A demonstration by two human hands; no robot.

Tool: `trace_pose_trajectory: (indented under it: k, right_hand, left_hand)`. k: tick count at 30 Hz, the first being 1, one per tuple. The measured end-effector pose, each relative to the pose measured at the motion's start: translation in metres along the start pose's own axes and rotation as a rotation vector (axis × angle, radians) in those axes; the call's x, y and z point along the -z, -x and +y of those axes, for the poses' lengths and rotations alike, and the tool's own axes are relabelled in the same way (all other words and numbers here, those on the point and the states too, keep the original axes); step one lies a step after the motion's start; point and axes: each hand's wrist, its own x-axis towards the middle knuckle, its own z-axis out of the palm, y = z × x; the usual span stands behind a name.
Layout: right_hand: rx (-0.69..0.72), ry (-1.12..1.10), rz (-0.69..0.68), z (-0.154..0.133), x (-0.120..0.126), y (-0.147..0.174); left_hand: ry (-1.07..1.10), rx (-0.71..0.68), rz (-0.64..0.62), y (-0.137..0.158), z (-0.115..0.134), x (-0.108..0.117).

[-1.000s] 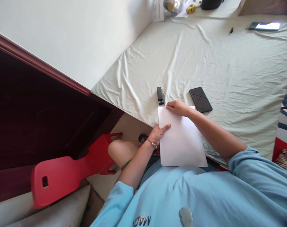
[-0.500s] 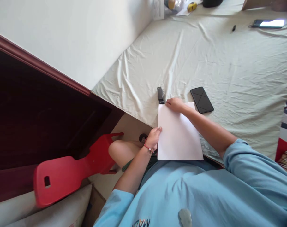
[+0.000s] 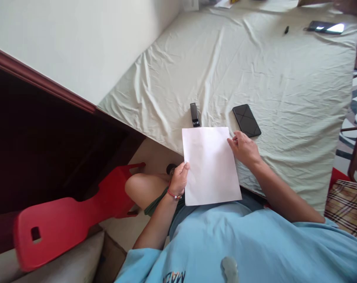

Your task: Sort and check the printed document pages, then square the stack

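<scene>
Left hand (image 3: 179,179) grips left edge of white paper (image 3: 210,167), thumb on top, fingers beneath. Right hand (image 3: 245,148) at paper's upper right edge, fingers loosely curled; cannot tell whether they pinch it. Paper lies in front of torso, far end over cloth-covered worktop (image 3: 272,78), near end by blue shirt (image 3: 225,239). Black stapler (image 3: 194,114) just beyond paper's far left corner. Dark phone (image 3: 247,120) lies just beyond right hand.

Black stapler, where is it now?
Head view, slightly right of centre: the black stapler lies on the pale cloth, just beyond the far edge of the white paper, left of the flat black device.
</scene>
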Motion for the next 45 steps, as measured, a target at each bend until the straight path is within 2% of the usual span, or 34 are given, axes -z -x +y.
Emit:
trace_pose_trajectory:
  k: [6,8,12,15,19,22,28,32,36,41,45]
  right_hand:
    - [-0.172,-0.287,-0.093,-0.001,0.000,0.010]
    - [-0.213,-0.458,-0.184,-0.004,-0.002,0.011]
    - [-0.263,-0.941,-0.365,-0.014,-0.012,0.017]
    - [-0.315,-1.136,-0.340,-0.020,-0.021,0.018]
    - [-0.364,-1.188,-0.281,-0.024,-0.027,0.016]
    - [-0.360,-1.133,-0.277,-0.025,-0.028,0.016]
    - [-0.252,-0.930,-0.229,-0.027,-0.029,0.020]
    - [-0.205,-1.026,-0.223,-0.026,-0.029,0.023]
    - [-0.272,-1.074,-0.247,-0.023,-0.027,0.026]
    - [-0.317,-1.140,-0.241,-0.020,-0.026,0.027]
    - [-0.361,-1.191,-0.237,-0.017,-0.024,0.026]
  left_hand:
    - [-0.019,-0.073,0.023,0.016,0.011,0.008]
    - [0.007,-0.082,0.021,0.020,0.016,0.010]
    - [0.056,-0.064,0.051,0.024,0.020,0.016]
    - [0.030,-0.077,0.075,0.022,0.017,0.020]
    - [-0.068,-0.124,0.114,0.019,0.012,0.021]
    - [-0.093,-0.160,0.121,0.017,0.009,0.019]
    - [-0.173,-0.176,0.186,0.016,0.001,0.018]
    - [-0.206,-0.223,0.185,0.017,0.001,0.015]
    - [-0.194,-0.257,0.142,0.020,0.014,0.007]
    - [-0.194,-0.210,0.163,0.018,0.021,0.001]
    - [-0.101,-0.087,0.174,0.011,0.013,-0.002]
